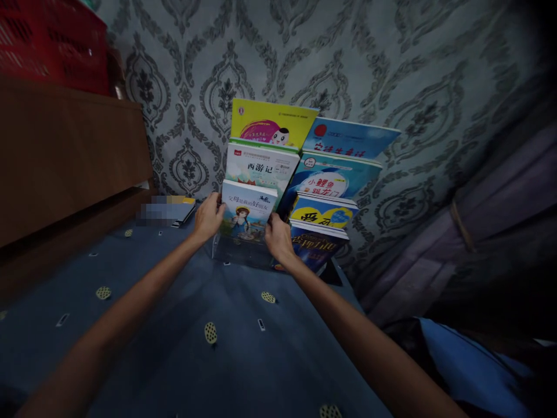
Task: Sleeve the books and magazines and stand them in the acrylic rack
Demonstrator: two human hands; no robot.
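Pale blue and upright, the paper-covered picture book with a figure in a yellow hat point(246, 217) stands at the front of a tiered, see-through holder point(237, 251); the left hand point(209, 217) has its fingers clamped on the book's nine o'clock edge; the right hand point(277, 235) has its fingers clamped on the three o'clock edge, though some are hidden from view. Taking that book as the dial's centre, a white book with black characters point(261, 165) rises just behind it at twelve o'clock, and beyond that a bright yellow book point(270, 119); a teal-blue book point(343, 172) leans at two o'clock, a blue-and-yellow book point(326, 215) at three, a dark blue book point(319, 244) nearer four; a flat-lying book with a blurred cover point(163, 210) rests at nine o'clock on dark blue patterned cloth point(174, 325); a brown wooden cabinet point(73, 157), carrying a red plastic basket point(78, 46), stands at ten; a greyish-purple curtain point(426, 255) hangs at three.
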